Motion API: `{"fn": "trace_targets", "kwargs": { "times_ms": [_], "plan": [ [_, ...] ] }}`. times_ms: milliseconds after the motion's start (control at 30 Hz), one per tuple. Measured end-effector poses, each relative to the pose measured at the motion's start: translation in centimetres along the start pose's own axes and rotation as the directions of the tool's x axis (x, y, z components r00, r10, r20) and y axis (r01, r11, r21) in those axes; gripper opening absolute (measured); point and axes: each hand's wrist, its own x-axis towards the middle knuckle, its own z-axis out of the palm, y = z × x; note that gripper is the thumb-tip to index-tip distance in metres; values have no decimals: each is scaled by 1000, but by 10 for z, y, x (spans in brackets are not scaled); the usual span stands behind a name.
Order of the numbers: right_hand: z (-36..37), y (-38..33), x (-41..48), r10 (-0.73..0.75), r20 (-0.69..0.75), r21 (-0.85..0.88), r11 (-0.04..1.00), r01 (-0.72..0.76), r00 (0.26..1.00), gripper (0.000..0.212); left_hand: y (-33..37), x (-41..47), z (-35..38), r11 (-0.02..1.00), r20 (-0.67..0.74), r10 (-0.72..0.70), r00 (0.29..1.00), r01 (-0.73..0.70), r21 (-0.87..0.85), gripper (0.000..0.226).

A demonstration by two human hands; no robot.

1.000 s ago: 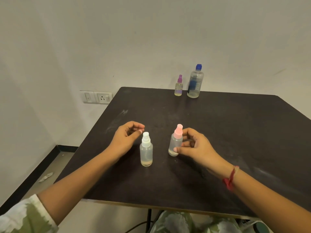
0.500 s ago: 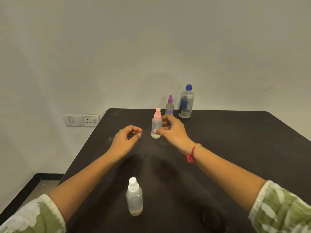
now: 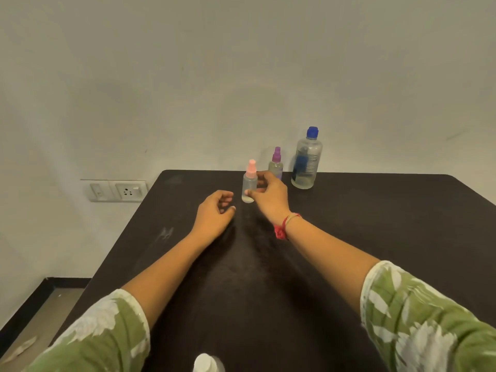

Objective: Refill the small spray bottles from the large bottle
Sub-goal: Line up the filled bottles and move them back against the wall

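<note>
The right hand (image 3: pixel 269 196) reaches toward the far edge of the dark table (image 3: pixel 375 237) and pinches the pink-capped spray bottle (image 3: pixel 249 183): the thumb lies against its lower body and the fingers curl round its far side. Whether its base touches the table cannot be told. The left hand (image 3: pixel 214 212) rests on the table just left of that bottle, fingers loosely curled, holding nothing.

The pink-capped spray bottle stands upright, long axis vertical, nozzle up, with only a thin pale layer of liquid at its bottom. Just behind the right hand's fingers, at the far edge, the purple-capped spray bottle (image 3: pixel 276 161) stands upright, its lower part hidden. To its right the large bottle (image 3: pixel 307 162) with a blue cap also stands upright at the far edge, clear, with liquid low in it. At the near edge, only the top of a white-capped spray bottle (image 3: pixel 205 363) shows.
</note>
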Motion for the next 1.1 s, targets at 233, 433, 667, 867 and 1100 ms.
{"fn": "trace_targets", "kwargs": {
  "times_ms": [233,433,667,867,1100],
  "plan": [
    [10,23,16,10,-36,-53,999,-12,999,37,-1,18,21,1000,29,13,999,-14,17,36],
    [12,30,34,-39,-3,-129,991,38,999,39,-3,34,29,993,133,59,989,-72,98,46],
    [21,38,60,-62,-25,-223,973,55,998,37,-4,51,33,962,226,63,972,-119,244,62],
    [31,40,78,-61,-50,-249,967,47,997,38,-5,61,35,960,237,35,971,-99,262,65],
    [39,39,90,-67,-71,-295,954,43,995,36,-8,65,36,963,223,39,974,-96,254,64]
  ]
}}
